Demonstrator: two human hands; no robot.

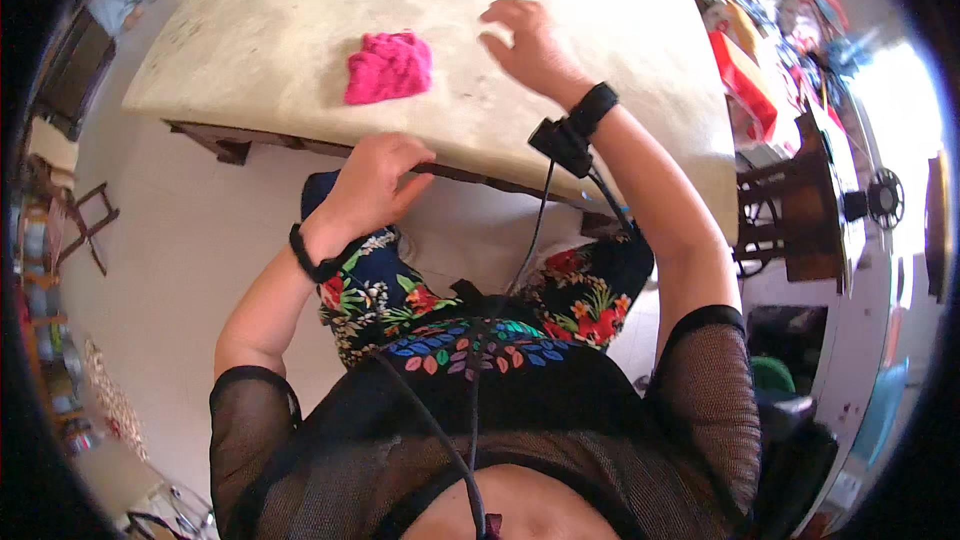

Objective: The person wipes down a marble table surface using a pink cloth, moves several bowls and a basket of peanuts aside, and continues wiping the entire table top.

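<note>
A crumpled bright pink cloth lies on the cream-coloured covering of a large table. My left hand is at the table's near edge, just below the cloth and not touching it; its fingers are apart from the thumb and hold nothing that I can see. Over the tabletop to the right of the cloth, my right hand has its thumb and fingers spread, with nothing between them. Both wrists wear black bands, and a small black device with cables is on the right one.
At the right stands a treadle sewing machine table with a handwheel. Red boxes and piled goods line the table's right side. A small wooden stool is on the floor at left. Black cables run from the right wrist over my lap.
</note>
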